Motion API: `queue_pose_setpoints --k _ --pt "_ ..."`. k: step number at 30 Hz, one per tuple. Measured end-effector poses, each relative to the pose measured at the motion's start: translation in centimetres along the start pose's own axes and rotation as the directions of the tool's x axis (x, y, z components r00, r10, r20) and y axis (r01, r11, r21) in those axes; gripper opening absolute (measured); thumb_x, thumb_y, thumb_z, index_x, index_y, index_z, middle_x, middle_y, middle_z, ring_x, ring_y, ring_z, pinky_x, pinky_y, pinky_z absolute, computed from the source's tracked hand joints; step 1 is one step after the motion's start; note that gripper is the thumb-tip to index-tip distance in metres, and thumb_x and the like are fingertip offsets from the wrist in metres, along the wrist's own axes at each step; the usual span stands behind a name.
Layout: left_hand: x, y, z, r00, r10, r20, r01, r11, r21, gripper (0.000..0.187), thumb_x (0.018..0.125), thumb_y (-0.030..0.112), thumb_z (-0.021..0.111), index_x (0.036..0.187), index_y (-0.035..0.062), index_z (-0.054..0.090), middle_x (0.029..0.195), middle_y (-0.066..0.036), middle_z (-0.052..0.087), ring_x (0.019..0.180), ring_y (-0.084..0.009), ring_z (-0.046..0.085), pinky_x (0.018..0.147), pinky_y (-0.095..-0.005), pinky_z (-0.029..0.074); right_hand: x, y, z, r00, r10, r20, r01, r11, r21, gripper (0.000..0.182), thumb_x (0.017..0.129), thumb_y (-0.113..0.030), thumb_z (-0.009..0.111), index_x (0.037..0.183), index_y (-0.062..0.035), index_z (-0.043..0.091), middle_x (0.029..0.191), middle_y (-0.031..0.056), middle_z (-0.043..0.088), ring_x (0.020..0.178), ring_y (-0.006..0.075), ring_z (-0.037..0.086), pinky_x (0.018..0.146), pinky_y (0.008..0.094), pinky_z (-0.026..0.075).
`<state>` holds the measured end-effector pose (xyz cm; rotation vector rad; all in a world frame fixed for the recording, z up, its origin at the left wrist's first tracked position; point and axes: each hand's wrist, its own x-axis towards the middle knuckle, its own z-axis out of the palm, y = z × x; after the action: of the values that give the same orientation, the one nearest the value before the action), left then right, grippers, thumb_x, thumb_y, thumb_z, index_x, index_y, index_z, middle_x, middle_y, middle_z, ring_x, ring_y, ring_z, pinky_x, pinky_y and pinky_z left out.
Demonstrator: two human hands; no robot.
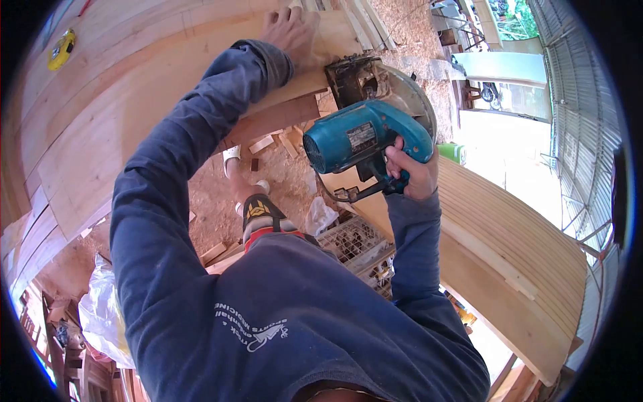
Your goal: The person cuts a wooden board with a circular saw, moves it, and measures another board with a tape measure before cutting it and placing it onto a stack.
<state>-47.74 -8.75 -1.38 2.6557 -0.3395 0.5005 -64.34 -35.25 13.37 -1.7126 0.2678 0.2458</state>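
Table (74, 144), left side: biggest item, covered in broad wooden panels. Stack of long boards (529, 244) to the right, beyond the right arm. Pale board (335, 32) at the table's near right edge, under the left hand. White plastic bag (104, 311) low on the left. Plastic crate (356, 240) on the floor (284, 177), between body and stack. Teal circular saw (358, 141) at the pale board's right end; blade contact can't be told. Right hand (414, 173) closed around the saw's rear handle. Left hand (291, 32) laid on the pale board, fingers slightly bent; whether it grips, can't tell. Yellow tape measure (61, 50) on the panels, upper left.
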Motion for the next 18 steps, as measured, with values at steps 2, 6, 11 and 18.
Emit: queue_pose_setpoints --k 2,6,11,18 --pt "0.1 0.2 -0.5 0.999 -0.019 0.038 0.017 0.999 0.038 0.093 0.074 0.076 0.076 0.136 0.0084 0.061 0.131 -0.021 0.06 0.129 -0.0364 0.052 0.099 -0.052 0.038 -0.1 -0.2 0.2 1.0 -0.003 0.003 0.003 1.0 -0.012 0.017 0.082 -0.001 0.08 0.089 -0.0011 0.064 0.066 0.0048 0.06 0.051 0.0118 0.053 0.049 0.0267 0.038" --pt "0.2 -0.2 -0.7 1.0 -0.015 0.026 0.016 1.0 -0.013 0.089 0.076 0.075 0.076 0.133 0.0079 0.061 0.13 -0.021 0.06 0.127 -0.0384 0.053 0.102 -0.0534 0.038 -0.1 -0.5 0.0 1.0 -0.022 0.02 0.023 0.998 -0.053 0.017 0.082 -0.002 0.08 0.088 -0.0008 0.064 0.066 0.0048 0.06 0.051 0.0121 0.054 0.049 0.027 0.039" --pt "0.0 0.0 -1.8 1.0 -0.028 0.013 0.029 0.996 -0.09 0.09 0.078 0.079 0.071 0.128 0.0056 0.062 0.135 -0.024 0.058 0.129 -0.043 0.052 0.107 -0.0555 0.037 -0.3 -0.8 0.3 0.999 -0.03 0.024 0.031 0.998 -0.055 0.017 0.082 -0.004 0.079 0.088 -0.0006 0.064 0.065 0.0047 0.059 0.051 0.0124 0.054 0.049 0.0275 0.039" --pt "-0.4 0.9 -2.5 1.0 0.027 0.011 -0.026 0.999 -0.033 0.115 0.066 0.101 0.056 0.125 0.0026 0.066 0.12 -0.031 0.06 0.118 -0.0426 0.054 0.099 -0.0547 0.037 -0.6 -1.3 0.7 0.999 -0.007 0.035 0.008 1.0 -0.02 0.016 0.083 -0.003 0.079 0.087 -0.0012 0.063 0.065 0.004 0.058 0.051 0.0121 0.054 0.049 0.028 0.04"
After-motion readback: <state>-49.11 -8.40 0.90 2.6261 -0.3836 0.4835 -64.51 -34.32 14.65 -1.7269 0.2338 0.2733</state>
